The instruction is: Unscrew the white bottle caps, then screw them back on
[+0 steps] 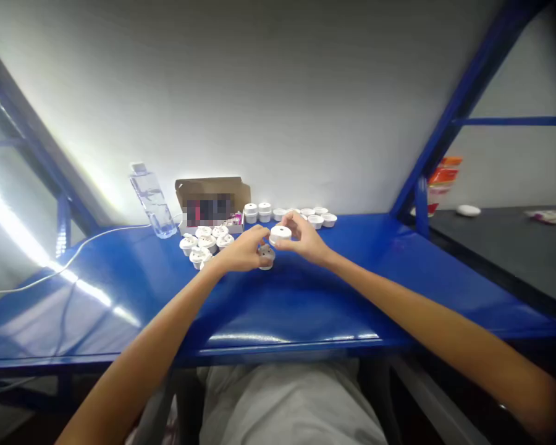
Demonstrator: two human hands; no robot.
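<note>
Near the middle of the blue table, my right hand [307,240] pinches a white round cap [280,233] with a dark hole in its top. Just left of it and slightly lower, my left hand [245,250] has its fingers around a white round cup-shaped piece [266,253] with small dark holes on top. The cap is held above and beside this piece; whether they touch I cannot tell. Left of my left hand stands a cluster of similar white round pieces [204,242], partly covered by that hand.
Behind my hands are stacked white round pieces [264,211] and a group of open white cups [315,220]. An open cardboard box [213,184] and a clear bottle [152,201] stand at the back left. A white cable [97,236] crosses the blue table [352,303].
</note>
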